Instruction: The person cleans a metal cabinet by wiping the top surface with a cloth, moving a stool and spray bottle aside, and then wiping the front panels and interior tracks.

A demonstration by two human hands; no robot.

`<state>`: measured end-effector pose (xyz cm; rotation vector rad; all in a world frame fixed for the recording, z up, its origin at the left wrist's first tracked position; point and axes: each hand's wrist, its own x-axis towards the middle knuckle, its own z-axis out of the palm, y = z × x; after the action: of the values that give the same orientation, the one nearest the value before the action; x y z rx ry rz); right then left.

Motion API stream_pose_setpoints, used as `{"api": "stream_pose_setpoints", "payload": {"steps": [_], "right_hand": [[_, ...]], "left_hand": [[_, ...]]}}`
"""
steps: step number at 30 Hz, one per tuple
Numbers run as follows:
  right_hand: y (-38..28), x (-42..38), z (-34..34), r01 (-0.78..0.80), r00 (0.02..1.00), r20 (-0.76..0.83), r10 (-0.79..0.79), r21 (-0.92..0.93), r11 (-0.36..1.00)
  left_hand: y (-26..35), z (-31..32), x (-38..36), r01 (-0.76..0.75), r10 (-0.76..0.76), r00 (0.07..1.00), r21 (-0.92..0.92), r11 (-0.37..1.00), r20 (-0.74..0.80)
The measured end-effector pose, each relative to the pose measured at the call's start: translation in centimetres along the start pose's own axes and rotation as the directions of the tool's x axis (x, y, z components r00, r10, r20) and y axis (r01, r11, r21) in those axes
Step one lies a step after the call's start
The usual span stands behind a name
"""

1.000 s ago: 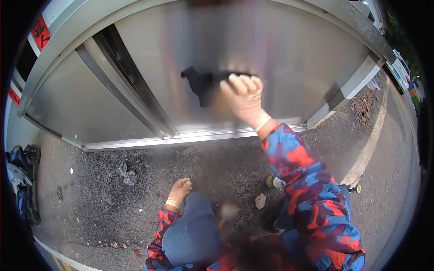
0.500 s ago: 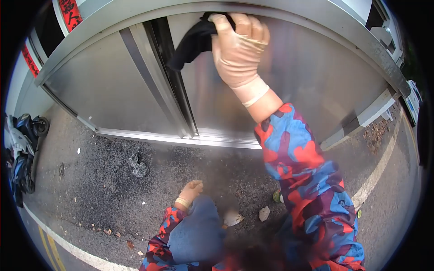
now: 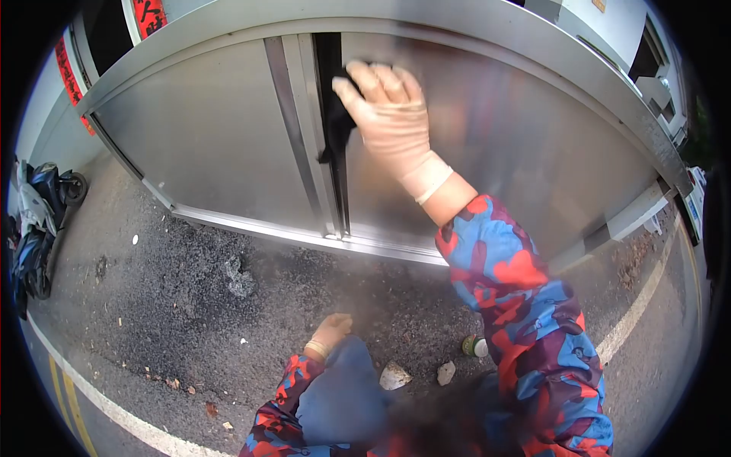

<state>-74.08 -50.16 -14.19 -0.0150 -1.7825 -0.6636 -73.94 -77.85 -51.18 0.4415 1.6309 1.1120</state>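
Note:
My right hand (image 3: 392,126), in a pale glove, presses a black cloth (image 3: 339,126) against the metal sliding door panel (image 3: 502,137), beside the dark vertical gap (image 3: 329,61). Its fingers lie over the cloth, which hangs down to the left of the palm; part of it is hidden behind the hand. Low in view, my left hand (image 3: 330,335), also gloved, rests by my bent knee (image 3: 343,396). Its fingers are curled together, with nothing visible in them.
The metal cabinet's top edge (image 3: 251,21) curves across the view. Two pale stones (image 3: 394,376) and a small green-labelled container (image 3: 474,346) are near my feet. Motorbikes (image 3: 38,221) stand at far left. A clump of clear plastic-like material (image 3: 240,278) lies on the asphalt.
My right hand has moved down and left along the panel with the black cloth, which now hangs more vertically near the gap. The view has shifted slightly; my left hand stays by the knee.

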Motion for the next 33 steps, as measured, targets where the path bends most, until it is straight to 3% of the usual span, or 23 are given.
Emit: {"api": "stream_pose_setpoints", "payload": {"steps": [3, 7, 9, 11, 13, 15, 17, 19, 21, 23, 25, 27, 28, 29, 31, 33], "right_hand": [[0.0, 3.8, 1.7, -0.097, 0.977, -0.198, 0.073, -0.111, 0.989], [-1.5, 2.0, 1.8, -0.109, 0.974, -0.209, 0.082, -0.119, 0.987], [-3.1, -2.5, 1.2, 0.047, 0.991, 0.128, -0.044, -0.018, 0.999], [-4.7, -8.4, 1.2, 0.059, 0.936, 0.342, -0.084, 0.084, 0.995], [-5.4, -13.2, -0.6, 0.142, 0.832, 0.505, -0.232, 0.210, 0.967], [-5.6, -16.7, -0.8, 0.272, 0.731, 0.570, -0.374, 0.258, 0.927], [-5.0, -16.5, -0.5, 0.266, 0.743, 0.541, -0.395, 0.302, 0.915], [-4.1, -12.4, -1.5, 0.093, 0.837, 0.501, -0.221, 0.268, 0.959], [-3.1, -6.2, -1.6, -0.119, 0.959, 0.275, 0.064, 0.186, 0.975], [-2.0, 0.3, -2.1, -0.192, 0.979, -0.019, 0.202, 0.226, 0.955], [-1.0, 5.0, -0.6, -0.062, 0.956, -0.268, 0.122, 0.223, 0.973], [-2.3, 5.9, 2.4, 0.051, 0.958, -0.288, 0.004, 0.182, 0.982], [-3.3, 5.3, 3.5, 0.071, 0.975, -0.218, -0.037, 0.150, 0.986], [-3.9, 4.6, 4.5, 0.065, 0.972, -0.229, -0.044, 0.087, 0.994], [-5.1, 3.4, 4.4, -0.016, 0.984, -0.171, 0.046, 0.172, 0.985], [-5.1, 2.3, 4.1, -0.001, 0.986, -0.160, 0.036, 0.216, 0.976]], "left_hand": [[-0.4, -0.1, 0.1, -0.041, 0.038, 0.998, -0.050, 0.998, -0.059], [-2.0, -0.5, 1.1, -0.042, 0.042, 0.999, -0.024, 0.999, -0.007], [-2.2, -0.8, 0.8, -0.056, 0.056, 0.998, -0.012, 0.998, -0.010], [-1.2, -0.7, -0.5, -0.072, 0.071, 0.997, -0.045, 0.996, -0.038], [-1.4, -0.8, -0.5, -0.054, 0.052, 0.998, -0.065, 0.996, -0.031], [-2.2, -0.8, -0.5, -0.027, 0.025, 0.999, -0.080, 0.996, -0.022], [-2.8, -0.9, -0.2, -0.148, 0.148, 0.987, -0.001, 0.989, -0.058], [-1.7, -1.0, -1.0, -0.108, 0.104, 0.992, -0.056, 0.993, -0.075], [-0.9, -0.9, -0.7, -0.069, 0.058, 0.994, -0.123, 0.990, -0.090], [-1.0, -1.0, 0.0, -0.080, 0.075, 0.993, -0.055, 0.995, -0.093], [-0.7, -0.5, 0.2, -0.073, 0.065, 0.992, -0.071, 0.995, -0.110], [-0.7, -0.2, 0.1, -0.165, 0.152, 0.983, -0.131, 0.978, -0.103], [-0.7, -0.2, 0.1, -0.160, 0.149, 0.984, -0.120, 0.980, -0.102], [-0.6, -0.5, 0.1, -0.169, 0.157, 0.982, -0.112, 0.979, -0.105], [-1.0, -0.8, -0.2, -0.143, 0.128, 0.984, -0.118, 0.983, -0.120], [-1.4, -1.1, -0.5, -0.127, 0.106, 0.984, -0.146, 0.981, -0.142]]}}
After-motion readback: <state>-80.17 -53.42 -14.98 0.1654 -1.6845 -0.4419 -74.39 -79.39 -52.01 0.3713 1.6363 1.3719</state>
